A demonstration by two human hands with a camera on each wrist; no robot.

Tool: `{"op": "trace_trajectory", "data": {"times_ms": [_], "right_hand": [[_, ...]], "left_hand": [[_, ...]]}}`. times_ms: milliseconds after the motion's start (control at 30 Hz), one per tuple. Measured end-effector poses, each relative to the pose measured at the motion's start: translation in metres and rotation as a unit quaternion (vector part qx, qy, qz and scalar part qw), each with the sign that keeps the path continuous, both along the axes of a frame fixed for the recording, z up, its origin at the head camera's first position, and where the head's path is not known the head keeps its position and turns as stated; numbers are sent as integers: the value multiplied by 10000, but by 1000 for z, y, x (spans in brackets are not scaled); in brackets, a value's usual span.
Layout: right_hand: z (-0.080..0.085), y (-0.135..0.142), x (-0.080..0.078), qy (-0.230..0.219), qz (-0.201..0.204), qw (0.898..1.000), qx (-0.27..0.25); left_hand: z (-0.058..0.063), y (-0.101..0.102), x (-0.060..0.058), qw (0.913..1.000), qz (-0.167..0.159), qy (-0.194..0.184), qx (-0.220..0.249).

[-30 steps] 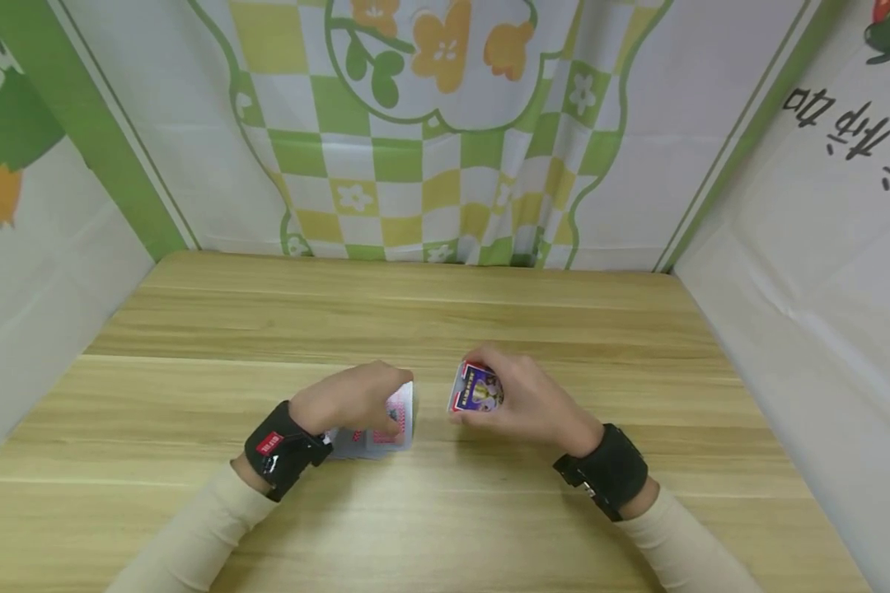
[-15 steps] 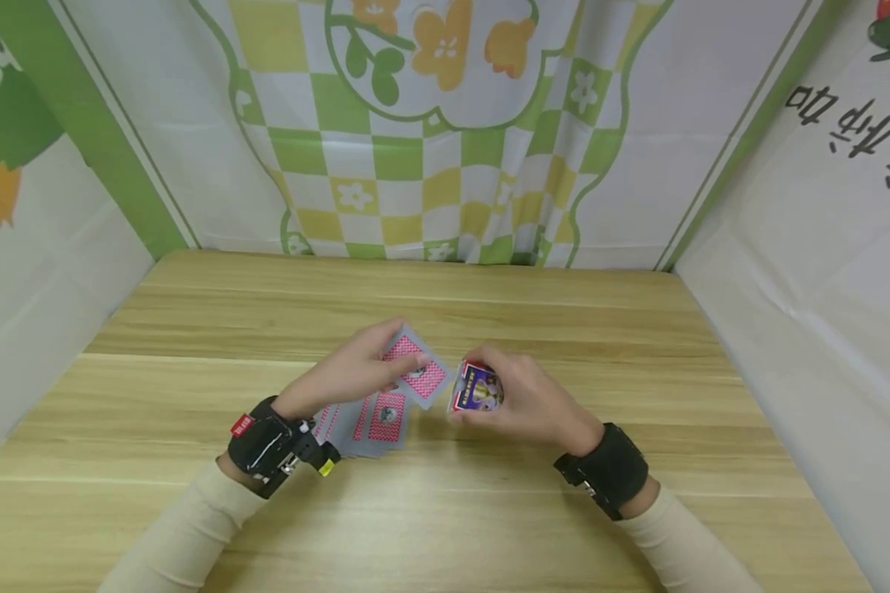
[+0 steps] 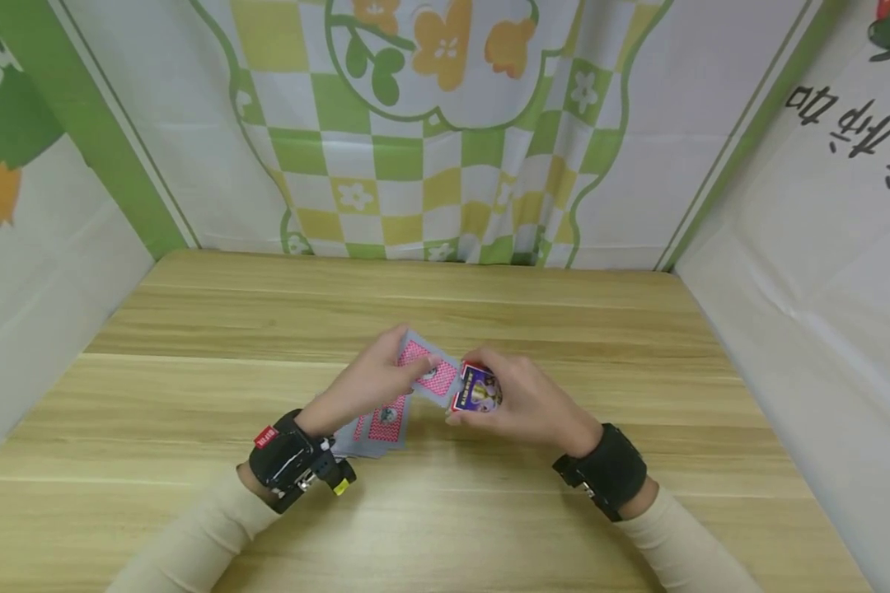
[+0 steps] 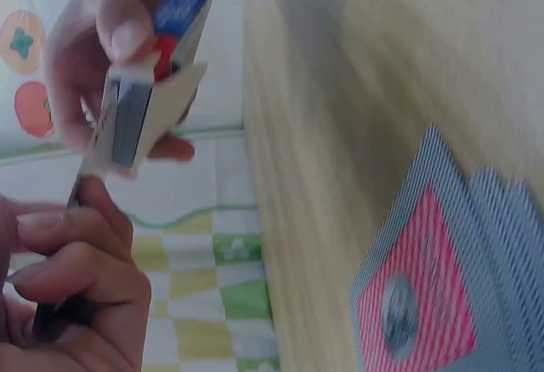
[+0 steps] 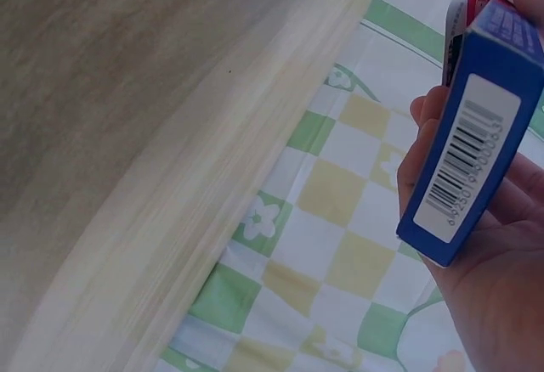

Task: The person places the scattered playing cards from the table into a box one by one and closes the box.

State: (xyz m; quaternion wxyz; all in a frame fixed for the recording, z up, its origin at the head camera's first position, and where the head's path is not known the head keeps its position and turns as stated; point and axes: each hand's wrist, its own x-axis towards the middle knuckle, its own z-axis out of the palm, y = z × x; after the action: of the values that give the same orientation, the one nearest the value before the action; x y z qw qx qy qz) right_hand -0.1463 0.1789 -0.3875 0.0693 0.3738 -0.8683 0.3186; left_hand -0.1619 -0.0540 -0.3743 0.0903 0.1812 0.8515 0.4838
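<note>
My left hand (image 3: pixel 371 377) pinches a playing card (image 3: pixel 437 382) with a red patterned back, thumb on top. The card's right edge is right at the mouth of a small card box (image 3: pixel 479 389). My right hand (image 3: pixel 537 405) grips that box, blue with a purple and red front; its barcode end (image 5: pixel 467 158) shows in the right wrist view. In the left wrist view the flap (image 4: pixel 174 109) stands out and grey card edges (image 4: pixel 132 121) show inside the mouth. Several more cards (image 3: pixel 387 422) lie overlapped, backs up, on the table below my left hand.
The wooden table (image 3: pixel 445 511) runs back to a green-and-yellow checked curtain (image 3: pixel 445 156). White printed cloth walls (image 3: pixel 801 272) close in the left and right sides. Both wrists wear black straps (image 3: pixel 610 471).
My left hand has lifted a card from the overlapped cards and carried it up and right to the box mouth. My right hand has held the box nearly still.
</note>
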Motion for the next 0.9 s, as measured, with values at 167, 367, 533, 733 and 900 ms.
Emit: {"op": "trace_trajectory", "data": {"times_ms": [167,367,533,733,900], "right_hand": [[-1,-1,-1,133,-37,9999,-80],[-1,-1,-2,199,82,9997,-130],[1,2,-2,127,-12,9998,-142],[4,6,-2,62,-169,9998,-100],[5,5,-2,95,-43,9998,-149]], "left_hand": [[-5,14,11,9992,366,-1,144],[-9,26,24,9995,-222,38,205],[-2,17,18,9994,-159,-162,271],[10,1,8,9993,-27,-264,281],[4,5,7,9991,-245,-174,284]]}}
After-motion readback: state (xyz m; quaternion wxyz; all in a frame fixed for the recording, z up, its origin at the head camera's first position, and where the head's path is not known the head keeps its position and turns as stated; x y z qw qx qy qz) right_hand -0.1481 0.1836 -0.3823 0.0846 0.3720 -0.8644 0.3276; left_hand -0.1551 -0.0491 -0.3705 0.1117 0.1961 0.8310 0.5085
